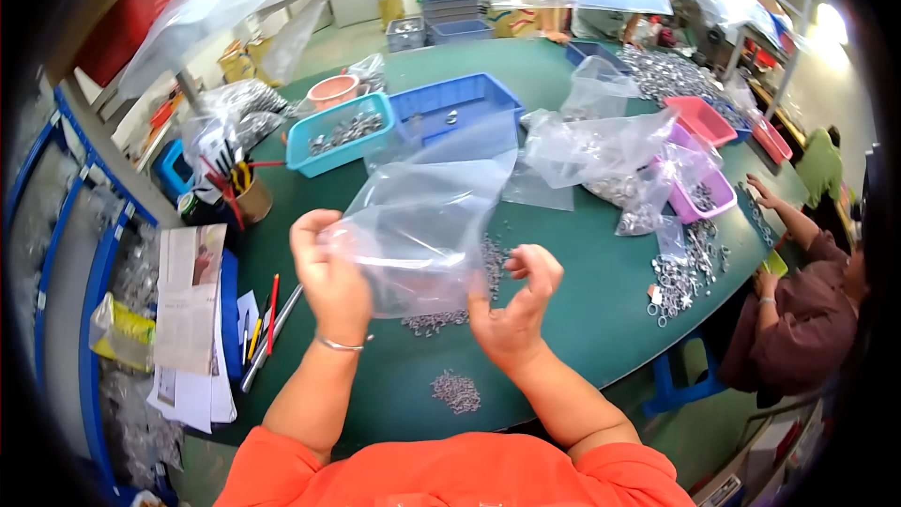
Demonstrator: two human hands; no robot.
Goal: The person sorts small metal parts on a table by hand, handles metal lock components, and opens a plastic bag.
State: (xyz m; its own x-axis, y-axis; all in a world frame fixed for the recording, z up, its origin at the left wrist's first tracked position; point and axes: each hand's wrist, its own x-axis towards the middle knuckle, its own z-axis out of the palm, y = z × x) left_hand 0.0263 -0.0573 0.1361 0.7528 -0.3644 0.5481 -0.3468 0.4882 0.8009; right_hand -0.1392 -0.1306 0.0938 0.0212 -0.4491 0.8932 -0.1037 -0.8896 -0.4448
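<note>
A clear plastic bag [422, 216] is raised above the green table in front of me. My left hand [328, 272] is closed on its left edge, thumb and fingers pinching the film. At the bag's lower right corner is my right hand [514, 310], its thumb by the film and its curled fingers apart from the thumb. Partly hidden behind the bag lies a spread of small grey metal parts [436, 322]. A smaller heap of similar parts [456, 391] rests nearer to me.
Beyond the bag stand a turquoise tray [302, 161] of metal parts and a blue tray [460, 84]. Filled clear bags [601, 145] and a purple basket [718, 195] lie to the right, near loose parts [685, 272]. A co-worker [798, 310] sits at the right edge. Pens and papers [188, 319] lie left.
</note>
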